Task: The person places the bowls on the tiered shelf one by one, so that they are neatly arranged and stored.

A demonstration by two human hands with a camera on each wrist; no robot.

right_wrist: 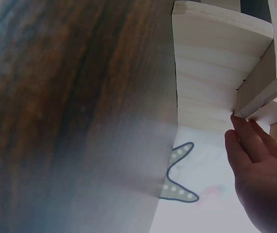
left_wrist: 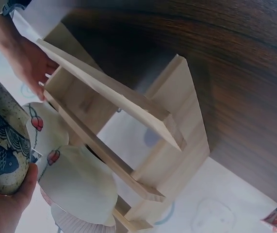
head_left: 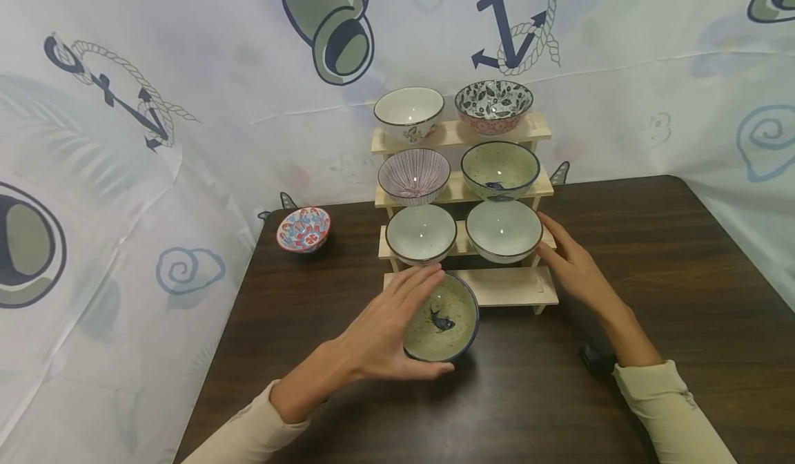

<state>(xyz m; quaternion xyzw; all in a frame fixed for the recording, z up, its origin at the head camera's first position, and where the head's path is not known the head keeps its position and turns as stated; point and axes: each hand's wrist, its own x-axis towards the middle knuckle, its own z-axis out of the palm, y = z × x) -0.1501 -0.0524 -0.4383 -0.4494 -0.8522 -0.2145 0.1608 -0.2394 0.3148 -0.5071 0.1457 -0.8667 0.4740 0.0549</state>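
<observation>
My left hand (head_left: 388,329) grips a speckled green bowl (head_left: 450,322) with a dark blue rim and a blue fish inside, thumb at the near edge and fingers at the far edge. In the left wrist view, this bowl (left_wrist: 2,141) shows another blue fish on its outside. It is held in front of a stepped wooden rack (head_left: 512,288). My right hand (head_left: 574,267) is at the rack's right side, close to a white bowl (head_left: 504,229). From the right wrist, the fingertips of that hand (right_wrist: 262,170) touch a wooden shelf end (right_wrist: 259,85).
Another white bowl (head_left: 421,234) shares that tier. Above are a striped bowl (head_left: 414,174), a green bowl (head_left: 499,167), a cream bowl (head_left: 408,108) and a leaf-patterned bowl (head_left: 493,105). A small red-and-blue bowl (head_left: 303,230) sits left on the dark table (head_left: 279,312). Behind hangs printed cloth (head_left: 236,70).
</observation>
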